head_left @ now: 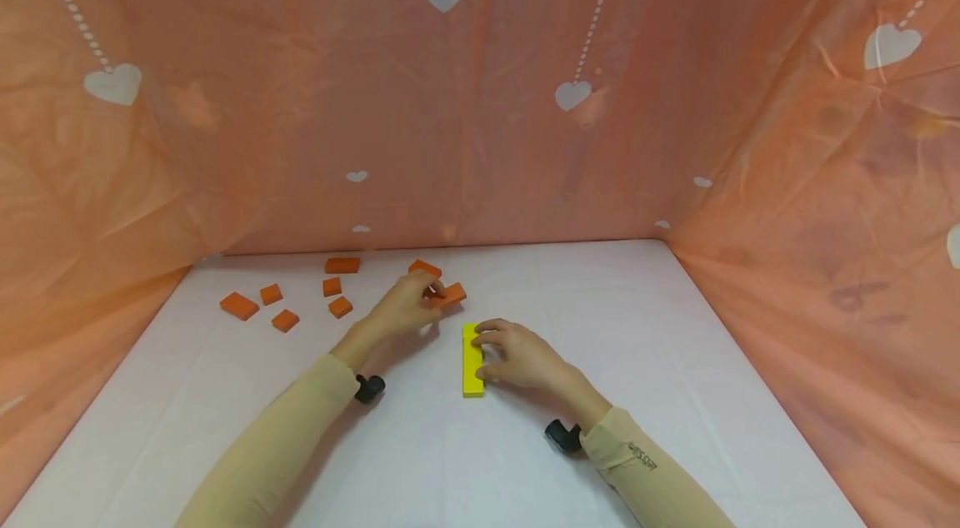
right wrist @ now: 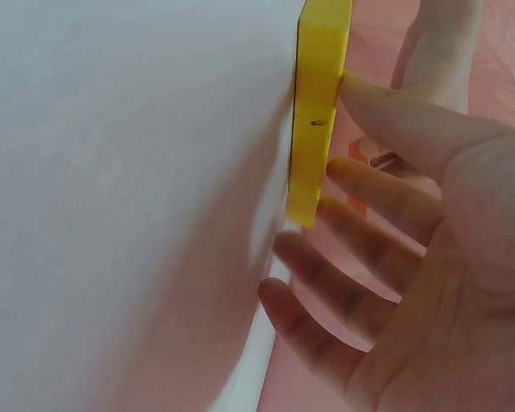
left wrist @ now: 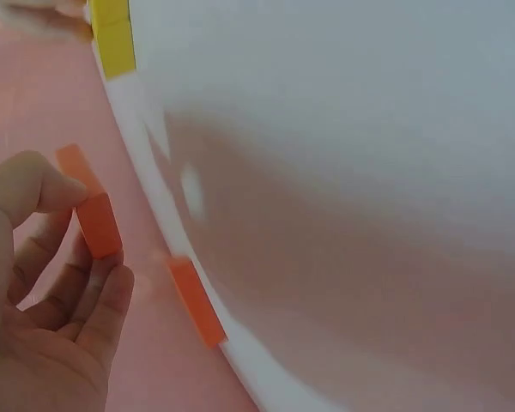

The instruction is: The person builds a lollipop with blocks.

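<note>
My left hand (head_left: 403, 305) pinches an orange rectangular block (head_left: 452, 296) between thumb and fingers, tilted just above the table. In the left wrist view that orange block (left wrist: 99, 225) shows at the fingertips. Beyond the hand lies another orange block (head_left: 425, 267). To the right, my right hand (head_left: 521, 355) rests against a long yellow block (head_left: 472, 374) lying lengthwise away from me. Its thumb and fingertips touch the right side and top of the yellow block (right wrist: 318, 112); the fingers are spread and slightly bent. A seam crosses the yellow piece in the left wrist view.
Several orange blocks, small and larger, lie scattered at the back left, among them a larger block (head_left: 239, 306) and a small one (head_left: 285, 321). The white table (head_left: 637, 303) meets orange heart-printed curtains (head_left: 487, 136) behind and at both sides.
</note>
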A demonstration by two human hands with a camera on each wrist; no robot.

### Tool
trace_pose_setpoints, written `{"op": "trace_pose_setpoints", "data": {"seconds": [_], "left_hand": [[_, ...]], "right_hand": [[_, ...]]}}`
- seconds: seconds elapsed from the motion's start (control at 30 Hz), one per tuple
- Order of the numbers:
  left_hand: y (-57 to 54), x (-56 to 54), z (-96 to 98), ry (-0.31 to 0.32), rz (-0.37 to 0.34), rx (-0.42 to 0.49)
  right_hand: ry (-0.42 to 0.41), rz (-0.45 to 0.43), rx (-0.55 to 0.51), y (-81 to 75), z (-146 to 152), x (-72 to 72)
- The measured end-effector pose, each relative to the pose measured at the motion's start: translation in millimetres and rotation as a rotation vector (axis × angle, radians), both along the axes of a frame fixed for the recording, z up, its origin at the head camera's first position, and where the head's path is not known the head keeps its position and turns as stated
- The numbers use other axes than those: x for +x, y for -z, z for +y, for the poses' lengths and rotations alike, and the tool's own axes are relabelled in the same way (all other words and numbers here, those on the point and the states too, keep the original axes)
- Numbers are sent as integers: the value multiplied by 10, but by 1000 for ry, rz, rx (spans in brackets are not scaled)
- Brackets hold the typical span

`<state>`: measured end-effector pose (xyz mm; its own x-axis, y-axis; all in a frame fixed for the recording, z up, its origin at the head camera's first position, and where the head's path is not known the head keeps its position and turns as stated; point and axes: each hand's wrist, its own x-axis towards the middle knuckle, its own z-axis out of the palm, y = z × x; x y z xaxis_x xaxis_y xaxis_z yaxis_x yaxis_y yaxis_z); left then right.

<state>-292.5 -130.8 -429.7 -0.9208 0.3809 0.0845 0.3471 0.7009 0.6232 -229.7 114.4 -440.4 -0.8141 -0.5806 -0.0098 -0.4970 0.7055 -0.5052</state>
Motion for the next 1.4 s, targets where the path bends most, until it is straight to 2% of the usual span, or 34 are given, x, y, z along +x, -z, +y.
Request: {"op": "trace_pose_setpoints", "data": {"seconds": [0.23,0.47,0.7,0.87,1.1,1.4], "left_hand": [[11,-72,161,135,34,-58],[51,-136,229,214,21,-115],[63,-129,255,241,-21,-106],[83,-121,259,268,-10,-97],[106,-113,261,283,12,-102],[105,-95,261,273,25,-111]], "right_hand": [[-5,18,-2,19,3,-9],[-19,15,-12,8,-1,-15],[24,12,-16,-9,-14,-14],[78,-32,-39,2,-11,-6],[54,-29,-37,28,5,-7],[42,-39,-21,28,19,1]]}}
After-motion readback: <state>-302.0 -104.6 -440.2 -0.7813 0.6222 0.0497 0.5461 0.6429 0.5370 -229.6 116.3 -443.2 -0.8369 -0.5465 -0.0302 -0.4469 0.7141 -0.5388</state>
